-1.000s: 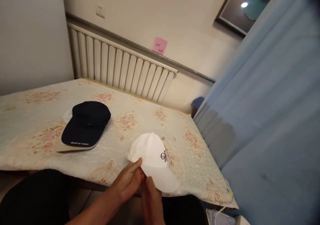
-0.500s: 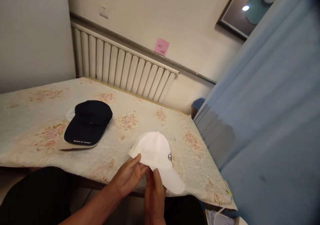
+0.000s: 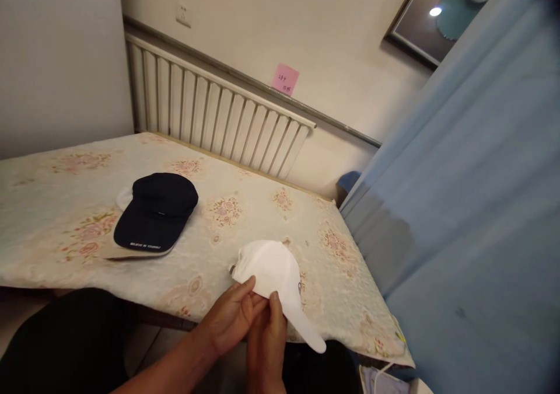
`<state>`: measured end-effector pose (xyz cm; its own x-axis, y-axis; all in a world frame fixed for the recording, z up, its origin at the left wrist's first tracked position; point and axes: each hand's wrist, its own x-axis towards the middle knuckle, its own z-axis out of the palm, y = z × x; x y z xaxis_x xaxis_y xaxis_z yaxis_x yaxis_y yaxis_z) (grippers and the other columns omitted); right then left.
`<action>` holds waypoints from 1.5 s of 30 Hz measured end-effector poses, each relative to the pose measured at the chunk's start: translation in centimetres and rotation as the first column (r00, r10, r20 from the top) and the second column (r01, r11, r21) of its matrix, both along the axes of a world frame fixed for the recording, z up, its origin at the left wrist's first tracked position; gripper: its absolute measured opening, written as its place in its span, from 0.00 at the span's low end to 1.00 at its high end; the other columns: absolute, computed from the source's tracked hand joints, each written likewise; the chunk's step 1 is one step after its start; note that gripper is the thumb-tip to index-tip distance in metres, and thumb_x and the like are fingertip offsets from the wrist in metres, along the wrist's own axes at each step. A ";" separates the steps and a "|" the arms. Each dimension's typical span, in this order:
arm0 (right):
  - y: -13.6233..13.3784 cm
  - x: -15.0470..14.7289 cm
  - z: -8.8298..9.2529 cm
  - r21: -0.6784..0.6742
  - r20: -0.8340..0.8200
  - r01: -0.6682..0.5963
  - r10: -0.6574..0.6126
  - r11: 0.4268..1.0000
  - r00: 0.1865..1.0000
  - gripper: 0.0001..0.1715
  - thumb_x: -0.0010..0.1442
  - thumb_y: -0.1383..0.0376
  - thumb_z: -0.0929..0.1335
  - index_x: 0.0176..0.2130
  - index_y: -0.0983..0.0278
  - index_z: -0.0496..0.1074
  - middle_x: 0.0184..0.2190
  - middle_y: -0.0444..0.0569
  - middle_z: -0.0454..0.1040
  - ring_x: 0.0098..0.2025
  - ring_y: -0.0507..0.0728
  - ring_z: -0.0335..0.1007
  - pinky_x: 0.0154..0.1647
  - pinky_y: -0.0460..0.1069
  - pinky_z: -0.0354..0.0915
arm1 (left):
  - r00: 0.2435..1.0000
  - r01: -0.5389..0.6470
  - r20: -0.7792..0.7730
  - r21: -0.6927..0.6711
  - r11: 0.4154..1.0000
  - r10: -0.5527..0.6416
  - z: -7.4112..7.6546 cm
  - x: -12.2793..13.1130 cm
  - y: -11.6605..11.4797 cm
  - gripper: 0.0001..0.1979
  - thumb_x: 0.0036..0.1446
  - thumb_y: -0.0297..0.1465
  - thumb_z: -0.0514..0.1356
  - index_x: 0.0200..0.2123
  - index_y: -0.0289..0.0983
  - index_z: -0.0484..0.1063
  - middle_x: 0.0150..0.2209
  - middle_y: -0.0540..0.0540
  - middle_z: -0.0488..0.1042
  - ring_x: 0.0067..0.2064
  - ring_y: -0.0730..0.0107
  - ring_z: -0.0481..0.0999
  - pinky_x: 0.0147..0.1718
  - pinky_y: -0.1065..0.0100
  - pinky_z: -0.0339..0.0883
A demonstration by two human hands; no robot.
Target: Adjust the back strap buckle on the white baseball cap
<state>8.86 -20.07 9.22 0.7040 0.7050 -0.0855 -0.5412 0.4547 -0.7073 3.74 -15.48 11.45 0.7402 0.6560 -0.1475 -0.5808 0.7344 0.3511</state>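
Observation:
A white baseball cap [image 3: 270, 267] is held above the near edge of the bed, its brim pointing down to the right. My left hand [image 3: 233, 315] pinches the lower rim, thumb on the outside and fingers underneath. Close beside it, my right hand [image 3: 269, 330] grips the same rim nearer the brim, thumb up against the fabric. A small dark logo sits on the cap's front, mostly turned away. To the left, a dark navy cap [image 3: 164, 204] with lettering on its brim lies on top of a beige-brimmed cap [image 3: 131, 254].
A floral-covered bed [image 3: 258, 213] stretches before me. Behind it stand a white radiator [image 3: 219, 111] and a wall with a pink note [image 3: 286, 79]. A blue curtain [image 3: 472, 207] hangs along the right side. My dark-clothed knees are at the bottom.
Both hands have tilted and turned the white cap, so its brim now shows more edge-on and its front logo is less visible. The caps on the left stay put.

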 end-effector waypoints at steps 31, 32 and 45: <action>0.1 1.1 1.5 0.055 -0.004 -0.136 0.137 0.989 0.991 0.23 0.59 0.58 0.64 0.50 0.70 0.70 0.44 0.57 0.77 0.49 0.59 0.72 0.58 0.58 0.61 | 0.993 -0.115 0.008 -0.025 0.993 0.115 0.2 -0.6 0.7 0.26 0.54 0.16 0.57 0.55 0.39 0.65 0.45 0.44 0.77 0.48 0.65 0.76 0.50 0.65 0.67; 0.1 1.2 1.4 0.050 -0.008 -0.129 0.130 0.990 0.992 0.23 0.59 0.58 0.64 0.49 0.70 0.70 0.44 0.56 0.77 0.49 0.59 0.72 0.58 0.58 0.62 | 0.993 -0.115 0.009 -0.021 0.993 0.115 0.1 -0.7 0.7 0.26 0.53 0.15 0.57 0.54 0.38 0.65 0.44 0.43 0.77 0.48 0.65 0.76 0.50 0.65 0.67; -0.3 1.9 1.3 0.060 -0.020 -0.109 0.111 0.992 0.994 0.20 0.59 0.57 0.65 0.48 0.67 0.71 0.43 0.55 0.78 0.49 0.58 0.73 0.59 0.59 0.61 | 0.994 -0.017 0.106 -0.076 0.997 0.025 0.3 -1.4 1.0 0.20 0.52 0.13 0.52 0.46 0.32 0.71 0.43 0.41 0.78 0.52 0.59 0.73 0.57 0.57 0.61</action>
<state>10.78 -20.35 10.53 0.6203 0.7823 -0.0568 -0.6061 0.4322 -0.6677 2.35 -14.47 11.80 0.7405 0.6616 -0.1176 -0.6277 0.7435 0.2308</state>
